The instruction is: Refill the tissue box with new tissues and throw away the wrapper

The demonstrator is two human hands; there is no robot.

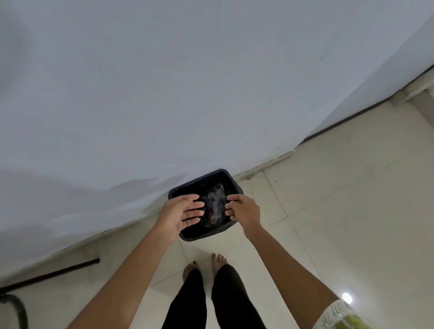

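A black rectangular trash bin (188, 235) stands on the floor against the white wall. A crumpled clear plastic wrapper (214, 206) shows inside its opening, between my two hands. My left hand (181, 212) hovers over the bin's left side, palm turned up and fingers spread, holding nothing. My right hand (243, 208) is over the bin's right side with loosely curled fingers. Its fingertips are at the wrapper's edge, with no pinch visible. The tissue box is not in view.
A white wall (165, 83) rises right behind the bin. My bare feet (205, 263) stand on the pale tiled floor (349, 199) just in front of it. A dark rod (49, 276) lies along the wall's base at left, and a dark curved frame (16, 307) sits at bottom left.
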